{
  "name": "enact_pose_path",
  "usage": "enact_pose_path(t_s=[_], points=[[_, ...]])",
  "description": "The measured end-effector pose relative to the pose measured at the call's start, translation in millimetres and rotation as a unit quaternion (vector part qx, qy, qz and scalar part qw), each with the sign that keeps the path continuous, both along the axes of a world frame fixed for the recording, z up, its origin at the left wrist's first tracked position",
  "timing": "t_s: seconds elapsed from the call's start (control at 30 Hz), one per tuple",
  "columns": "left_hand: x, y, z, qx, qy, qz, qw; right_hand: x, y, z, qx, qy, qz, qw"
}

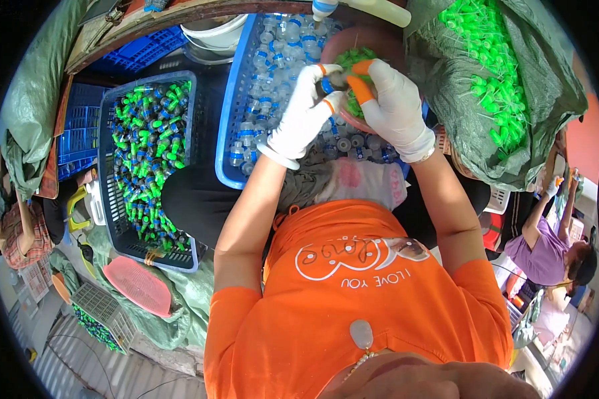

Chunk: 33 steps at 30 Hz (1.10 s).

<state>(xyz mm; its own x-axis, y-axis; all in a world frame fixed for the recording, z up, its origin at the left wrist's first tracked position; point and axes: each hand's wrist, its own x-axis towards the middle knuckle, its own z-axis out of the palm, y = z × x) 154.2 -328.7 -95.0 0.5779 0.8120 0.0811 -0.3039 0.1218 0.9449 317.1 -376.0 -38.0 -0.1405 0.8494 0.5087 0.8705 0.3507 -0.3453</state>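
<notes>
My left hand (301, 114), in a white glove with orange fingertips, grips a small clear bottle with a blue band (328, 85) between thumb and fingers. My right hand (396, 106), gloved the same way, is bent close beside the bottle, its orange fingertips drawn in. Whatever lies between the right fingertips is hidden. Behind the hands, a pink bowl (386, 45) holds small green plastic pieces (354, 57). Under both hands stands a blue crate (223, 143) filled with small clear bottles (299, 41), many banded in blue.
Left of me, a dark blue basket (104, 153) holds bottles with green tops (154, 149). At the right, a green sack (446, 100) is full of bright green pieces with thin stems (496, 86). People work at both sides. A pink strainer (136, 286) lies lower left.
</notes>
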Motion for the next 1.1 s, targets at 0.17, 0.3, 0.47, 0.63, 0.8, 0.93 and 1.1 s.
enact_pose_path(t_s=[0.17, 0.3, 0.47, 0.63, 0.8, 0.93, 1.1], points=[[7, -21, 8, -0.119, 0.042, -0.049, 0.991, 2, -11, -16, -0.098, 0.171, -0.007, 0.980], [17, -30, -14, 0.300, 0.089, 0.130, 0.941, 2, -18, -18, -0.241, 0.398, -0.038, 0.884], [9, -30, -23, 0.359, 0.143, 0.110, 0.916, 5, -32, -15, -0.373, 0.491, -0.090, 0.782], [0, -37, -21, 0.328, 0.177, 0.052, 0.926, 11, -48, -29, -0.306, 0.323, -0.051, 0.894], [-15, -44, -27, -0.009, 0.110, -0.070, 0.991, 12, -53, -30, -0.143, 0.034, 0.059, 0.987], [-13, -53, -25, 0.284, 0.139, 0.071, 0.946, 3, -54, -36, -0.321, 0.241, -0.010, 0.916], [-57, -35, -21, 0.319, 0.294, 0.202, 0.878, 1, -22, -42, -0.319, 0.310, 0.048, 0.895]])
